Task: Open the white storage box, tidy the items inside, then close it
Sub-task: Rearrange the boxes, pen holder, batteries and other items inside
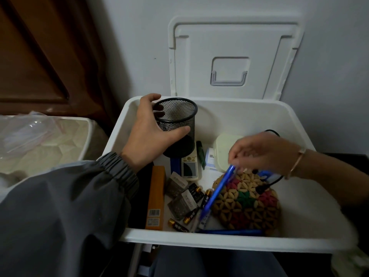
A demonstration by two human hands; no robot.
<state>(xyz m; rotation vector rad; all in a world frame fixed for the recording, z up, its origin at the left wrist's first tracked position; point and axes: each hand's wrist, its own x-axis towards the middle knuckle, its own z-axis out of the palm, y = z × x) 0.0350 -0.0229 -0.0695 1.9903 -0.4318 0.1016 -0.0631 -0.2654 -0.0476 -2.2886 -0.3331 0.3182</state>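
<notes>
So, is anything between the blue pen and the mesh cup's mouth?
Nothing visible. The right hand holds the blue pen over the woven mat; the mesh cup, in the grip of the left hand, has an unobstructed mouth.

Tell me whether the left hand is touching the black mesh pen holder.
Touching. The head view shows the left hand wrapped round the mesh pen holder, thumb across its front, fingertips showing through the mesh.

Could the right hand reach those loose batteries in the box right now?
Probably, though not freely. The batteries lie uncovered beside the woven mat, with the lid up. But the right hand pinches a blue pen, which it would likely have to put down first.
</notes>
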